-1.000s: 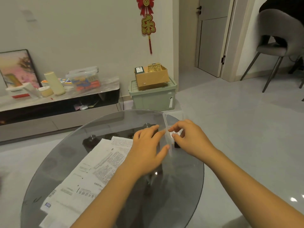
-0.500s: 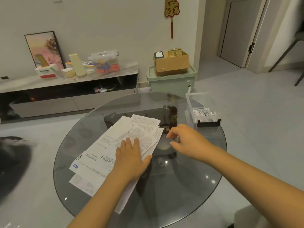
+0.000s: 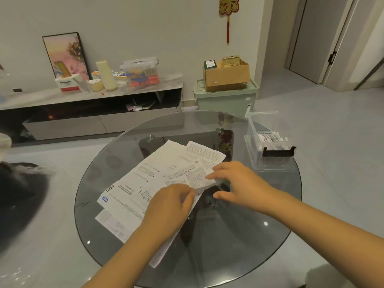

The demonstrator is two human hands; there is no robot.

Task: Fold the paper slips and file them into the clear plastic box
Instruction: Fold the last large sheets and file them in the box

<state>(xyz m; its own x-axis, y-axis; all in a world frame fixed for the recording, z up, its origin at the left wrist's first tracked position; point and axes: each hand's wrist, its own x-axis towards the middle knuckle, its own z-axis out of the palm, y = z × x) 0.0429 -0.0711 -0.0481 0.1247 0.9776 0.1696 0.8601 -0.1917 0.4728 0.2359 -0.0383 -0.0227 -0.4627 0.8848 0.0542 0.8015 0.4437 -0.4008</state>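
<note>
A loose pile of printed paper slips (image 3: 158, 173) lies on the round glass table (image 3: 239, 246). The small top slip (image 3: 197, 177) sits at the pile's right edge. My left hand (image 3: 168, 206) rests on the pile with its fingers curled at that slip's lower left corner, pinching it. Fingertips of my right hand (image 3: 239, 181) touch the slip's right edge, with the thumb spread apart below it. The clear plastic box (image 3: 268, 163) stands at the table's right edge, apart from both hands, with several folded slips (image 3: 270, 138) inside and a black clasp on its near side.
Behind the table a low TV cabinet (image 3: 93, 96) carries a framed picture, bottles and a plastic container. A green storage bin (image 3: 226, 100) with a cardboard box (image 3: 226, 76) on it stands by the wall. A dark object (image 3: 18, 196) lies on the floor at left.
My hands left the clear box and came to the paper pile. Since half a second ago the left hand slid right to the top slip's corner and the right hand reached onto the slip's edge.
</note>
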